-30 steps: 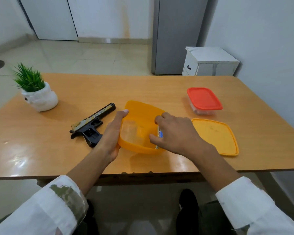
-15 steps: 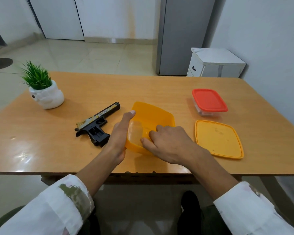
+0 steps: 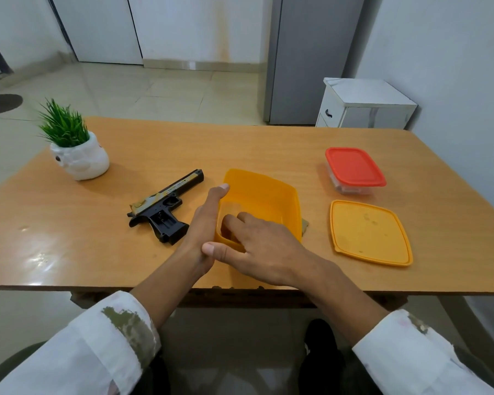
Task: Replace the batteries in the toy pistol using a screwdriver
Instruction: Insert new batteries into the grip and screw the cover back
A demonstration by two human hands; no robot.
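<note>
Left hand (image 3: 204,223) flat, fingers straight, pressed against left wall of orange tub (image 3: 268,192), likely bracing it against sliding. Right hand (image 3: 257,246) dips its fingers into the near corner, thumb outside; cannot tell whether it holds anything. Probably fishing for batteries or screwdriver. Orange lid (image 3: 368,232) lies off to the right. Toy pistol (image 3: 163,208) on table, just left of left hand, untouched.

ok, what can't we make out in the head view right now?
Head view only:
Contents of the yellow container: hidden by the right hand and near wall.
Whether its fingers hold anything: hidden inside the container.
Contents of the red-lidded box: under lid, side blurred.
Label on the toy pistol: too small.
</note>
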